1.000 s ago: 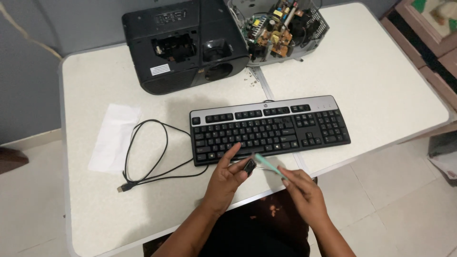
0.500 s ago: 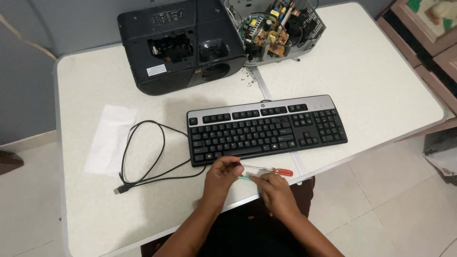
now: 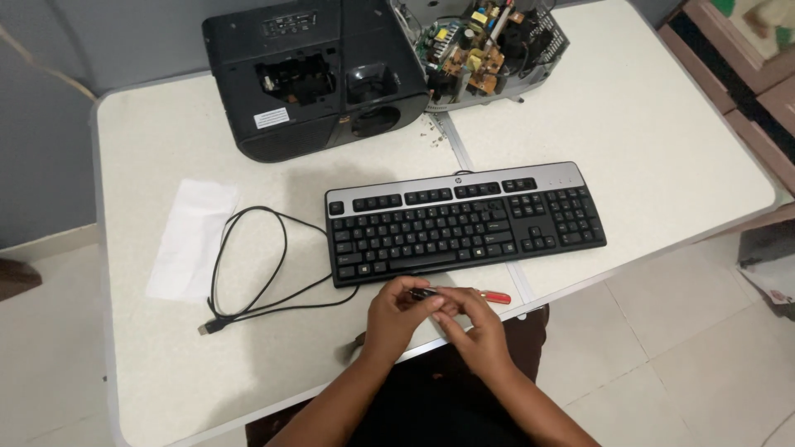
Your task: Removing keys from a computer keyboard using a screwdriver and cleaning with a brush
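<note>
Head view shows a small screwdriver (image 3: 487, 295) with a red handle held level over the near edge of the white table (image 3: 662, 124), just in front of the black and silver keyboard (image 3: 464, 222). The red end pokes out to the right of the hands; the other end is hidden between them. The left hand (image 3: 396, 313) has its fingertips (image 3: 431, 303) pinched together on something small and dark at the tool's left end; what it is cannot be made out. The right hand (image 3: 474, 329) lies just beside it, fingers (image 3: 454, 305) curled onto the shaft from the near side.

My judgement: the grip sits right at the table's edge, so a slip of the fingertips could send the small piece or the tool off the table and onto the tiled floor (image 3: 662, 348). A push too far could also jab the keyboard's near row.

Further off, the keyboard's black cable (image 3: 248, 273) loops to the left beside a white paper sheet (image 3: 192, 238). At the far side stand a black opened printer (image 3: 315, 74) and an exposed circuit assembly (image 3: 480, 45).
</note>
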